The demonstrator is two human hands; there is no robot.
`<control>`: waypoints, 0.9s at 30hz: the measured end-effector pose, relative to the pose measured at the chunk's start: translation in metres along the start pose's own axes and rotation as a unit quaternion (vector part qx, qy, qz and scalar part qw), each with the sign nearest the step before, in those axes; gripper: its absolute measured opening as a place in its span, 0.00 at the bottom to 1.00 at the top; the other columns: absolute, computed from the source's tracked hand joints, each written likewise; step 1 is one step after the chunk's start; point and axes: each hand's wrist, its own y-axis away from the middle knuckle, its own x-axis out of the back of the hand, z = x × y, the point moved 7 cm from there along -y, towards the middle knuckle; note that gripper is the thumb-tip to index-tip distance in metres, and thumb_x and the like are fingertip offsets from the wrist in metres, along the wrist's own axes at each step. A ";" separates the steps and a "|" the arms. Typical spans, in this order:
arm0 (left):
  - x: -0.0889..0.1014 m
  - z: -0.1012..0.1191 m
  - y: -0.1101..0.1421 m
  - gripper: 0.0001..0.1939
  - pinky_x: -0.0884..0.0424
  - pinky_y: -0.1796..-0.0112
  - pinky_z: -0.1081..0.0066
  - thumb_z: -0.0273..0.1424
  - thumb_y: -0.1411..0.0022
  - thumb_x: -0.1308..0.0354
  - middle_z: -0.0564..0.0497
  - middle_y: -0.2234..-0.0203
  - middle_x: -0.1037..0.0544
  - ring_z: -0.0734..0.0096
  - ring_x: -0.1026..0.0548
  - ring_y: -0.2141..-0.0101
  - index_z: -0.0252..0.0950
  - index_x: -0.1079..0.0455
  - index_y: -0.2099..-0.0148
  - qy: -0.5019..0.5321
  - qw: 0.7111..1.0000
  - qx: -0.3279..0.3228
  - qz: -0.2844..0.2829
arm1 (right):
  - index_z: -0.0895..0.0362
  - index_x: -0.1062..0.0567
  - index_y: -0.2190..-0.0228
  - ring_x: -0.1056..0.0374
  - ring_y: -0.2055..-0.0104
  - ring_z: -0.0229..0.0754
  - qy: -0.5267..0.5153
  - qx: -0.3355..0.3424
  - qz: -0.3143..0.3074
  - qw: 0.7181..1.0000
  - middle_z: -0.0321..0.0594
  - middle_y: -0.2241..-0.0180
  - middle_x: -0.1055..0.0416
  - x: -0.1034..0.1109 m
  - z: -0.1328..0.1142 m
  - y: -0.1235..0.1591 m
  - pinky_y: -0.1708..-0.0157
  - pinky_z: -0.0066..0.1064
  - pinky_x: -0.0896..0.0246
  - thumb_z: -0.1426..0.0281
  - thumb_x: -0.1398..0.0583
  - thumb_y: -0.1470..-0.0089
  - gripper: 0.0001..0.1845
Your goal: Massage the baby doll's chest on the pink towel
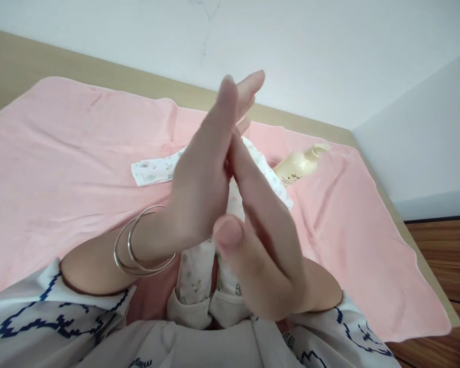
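Empty grip, fingers extended: left hand [201, 191] and right hand [270, 245] meet at the fingers, above printed baby outfit [195, 268] on pink blanket [103, 138]. Bottle [297, 166] just beside outfit, untouched. Palm-pressing looks underway; what's left, can't tell.

The left hand [199, 179] and right hand [270, 245] are meeting at the frame's centre, straightened fingers [251, 87] touching and pointing upward, a narrow gap showing lower down between them. The right thumb [230, 235] is jutting separately. The left forearm [95, 260] is slanting from lower left, the right forearm [320, 286] from lower right.
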 end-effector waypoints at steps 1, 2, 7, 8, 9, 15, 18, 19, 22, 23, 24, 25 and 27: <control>0.002 -0.005 -0.003 0.36 0.30 0.35 0.53 0.42 0.18 0.78 0.54 0.33 0.27 0.58 0.37 0.26 0.46 0.33 0.28 0.055 0.998 0.018 0.020 | 0.60 0.39 0.25 0.60 0.17 0.49 -0.020 -0.023 0.015 0.999 0.42 0.22 0.45 0.003 0.004 -0.002 0.17 0.45 0.51 0.68 0.47 0.25 0.32; 0.004 -0.009 -0.005 0.35 0.32 0.29 0.52 0.41 0.16 0.76 0.56 0.31 0.26 0.60 0.36 0.25 0.46 0.32 0.28 0.086 0.995 0.023 0.036 | 0.61 0.32 0.29 0.51 0.18 0.50 -0.049 -0.037 0.033 0.998 0.43 0.24 0.39 0.006 0.008 -0.003 0.18 0.44 0.47 0.69 0.45 0.26 0.28; 0.004 -0.027 -0.018 0.27 0.32 0.24 0.56 0.41 0.16 0.64 0.58 0.33 0.24 0.66 0.29 0.28 0.39 0.27 0.34 0.184 0.982 -0.019 0.034 | 0.48 0.15 0.53 0.24 0.34 0.44 -0.182 -0.047 0.122 0.975 0.28 0.46 0.16 0.025 0.035 -0.007 0.30 0.43 0.26 0.74 0.39 0.31 0.14; 0.003 -0.035 -0.025 0.26 0.32 0.25 0.55 0.41 0.16 0.62 0.57 0.34 0.23 0.67 0.27 0.30 0.38 0.27 0.35 0.193 0.981 -0.009 0.033 | 0.46 0.15 0.55 0.21 0.38 0.43 -0.198 -0.046 0.130 0.970 0.26 0.50 0.15 0.027 0.040 -0.009 0.33 0.43 0.23 0.74 0.40 0.31 0.15; 0.003 -0.044 -0.032 0.25 0.31 0.26 0.54 0.42 0.16 0.61 0.55 0.35 0.22 0.66 0.25 0.31 0.39 0.26 0.37 0.195 0.980 0.004 0.037 | 0.45 0.15 0.56 0.19 0.42 0.41 -0.200 -0.042 0.139 0.969 0.26 0.53 0.15 0.029 0.046 -0.011 0.36 0.42 0.20 0.74 0.41 0.30 0.16; 0.010 -0.118 -0.084 0.11 0.28 0.34 0.57 0.28 0.22 0.51 0.45 0.48 0.19 0.62 0.23 0.41 0.37 0.27 0.55 0.057 0.987 0.053 0.141 | 0.47 0.16 0.53 0.19 0.44 0.40 0.043 -0.071 0.186 0.979 0.31 0.50 0.16 0.021 0.108 -0.025 0.40 0.38 0.20 0.73 0.44 0.33 0.18; 0.008 -0.150 -0.096 0.11 0.27 0.39 0.59 0.25 0.26 0.50 0.45 0.56 0.19 0.62 0.23 0.49 0.39 0.31 0.62 -0.041 0.986 0.046 0.153 | 0.51 0.17 0.47 0.24 0.36 0.41 0.096 -0.092 0.171 0.976 0.35 0.41 0.18 0.005 0.151 -0.030 0.31 0.41 0.27 0.75 0.47 0.34 0.23; 0.008 -0.156 -0.098 0.10 0.28 0.39 0.58 0.24 0.28 0.49 0.45 0.55 0.19 0.61 0.23 0.48 0.39 0.30 0.62 -0.066 0.984 0.035 0.160 | 0.52 0.17 0.47 0.24 0.35 0.42 0.109 -0.102 0.168 0.974 0.37 0.41 0.19 0.002 0.164 -0.032 0.30 0.42 0.29 0.75 0.47 0.34 0.23; 0.007 -0.169 -0.098 0.11 0.28 0.38 0.58 0.22 0.33 0.49 0.43 0.51 0.18 0.59 0.22 0.46 0.39 0.27 0.57 -0.121 0.976 -0.003 0.179 | 0.53 0.16 0.47 0.24 0.36 0.43 0.150 -0.112 0.139 0.972 0.38 0.40 0.19 -0.003 0.189 -0.034 0.29 0.44 0.31 0.75 0.49 0.35 0.25; 0.006 -0.171 -0.098 0.12 0.28 0.38 0.58 0.22 0.34 0.48 0.44 0.51 0.18 0.58 0.22 0.46 0.39 0.26 0.56 -0.137 0.974 -0.015 0.180 | 0.53 0.17 0.46 0.25 0.35 0.43 0.166 -0.112 0.127 0.971 0.39 0.39 0.19 -0.004 0.193 -0.035 0.29 0.44 0.31 0.76 0.49 0.36 0.26; 0.005 -0.172 -0.098 0.12 0.27 0.38 0.58 0.22 0.34 0.48 0.44 0.52 0.17 0.58 0.22 0.47 0.40 0.26 0.56 -0.154 0.972 -0.026 0.176 | 0.55 0.17 0.45 0.26 0.34 0.43 0.185 -0.111 0.114 0.970 0.40 0.39 0.20 -0.004 0.196 -0.035 0.28 0.44 0.32 0.76 0.50 0.36 0.27; 0.003 -0.174 -0.098 0.12 0.27 0.38 0.58 0.23 0.34 0.48 0.44 0.53 0.17 0.58 0.21 0.47 0.40 0.26 0.56 -0.173 0.969 -0.036 0.170 | 0.56 0.18 0.44 0.28 0.31 0.43 0.205 -0.111 0.099 0.967 0.41 0.37 0.21 -0.004 0.198 -0.036 0.26 0.44 0.35 0.77 0.50 0.37 0.29; 0.002 -0.177 -0.097 0.11 0.28 0.36 0.56 0.24 0.34 0.48 0.41 0.51 0.18 0.56 0.22 0.45 0.39 0.26 0.57 -0.212 0.962 -0.054 0.165 | 0.60 0.20 0.40 0.34 0.26 0.44 0.251 -0.114 0.052 0.960 0.44 0.34 0.25 -0.005 0.202 -0.037 0.21 0.45 0.42 0.77 0.52 0.36 0.31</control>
